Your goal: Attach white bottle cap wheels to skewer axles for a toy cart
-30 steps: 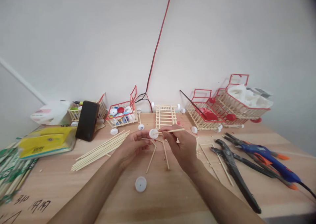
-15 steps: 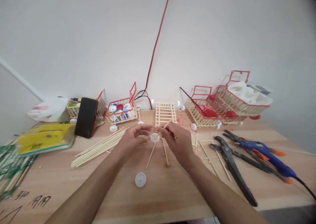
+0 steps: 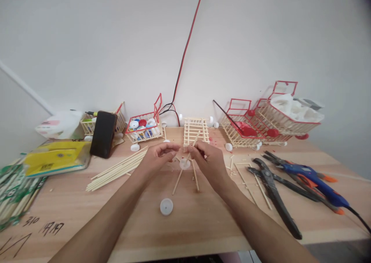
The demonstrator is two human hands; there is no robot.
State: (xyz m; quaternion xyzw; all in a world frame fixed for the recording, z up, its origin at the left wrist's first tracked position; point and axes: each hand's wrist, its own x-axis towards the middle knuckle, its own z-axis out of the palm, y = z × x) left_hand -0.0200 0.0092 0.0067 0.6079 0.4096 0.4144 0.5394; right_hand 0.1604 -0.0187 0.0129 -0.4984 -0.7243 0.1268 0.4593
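Observation:
My right hand [image 3: 209,157] pinches a thin wooden stick [image 3: 197,136] between thumb and fingers. The stick slants down to a white plastic bottle cap [image 3: 184,163]; whether it passes through the cap, I cannot tell. Left of the cap, my left hand [image 3: 160,154] is half curled with thumb and fingers apart, holding nothing I can see. Below the cap, one loose stick [image 3: 177,182] runs toward me and another stick [image 3: 195,176] lies to its right. Nearer to me a second white cap [image 3: 166,207] lies flat on the wooden table [image 3: 185,232].
Behind my hands stands a stick frame [image 3: 196,125] with white cap wheels. A cart full of caps [image 3: 142,128], a phone [image 3: 103,134] and a stick bundle [image 3: 117,170] are at left. Red-trimmed carts [image 3: 240,129], pliers [image 3: 275,197] and a blue glue gun [image 3: 314,181] occupy the right.
The stick in my right hand has tilted more upright over the cap. My left hand stays beside it with its fingers slightly more curled. The whole view has shifted a little.

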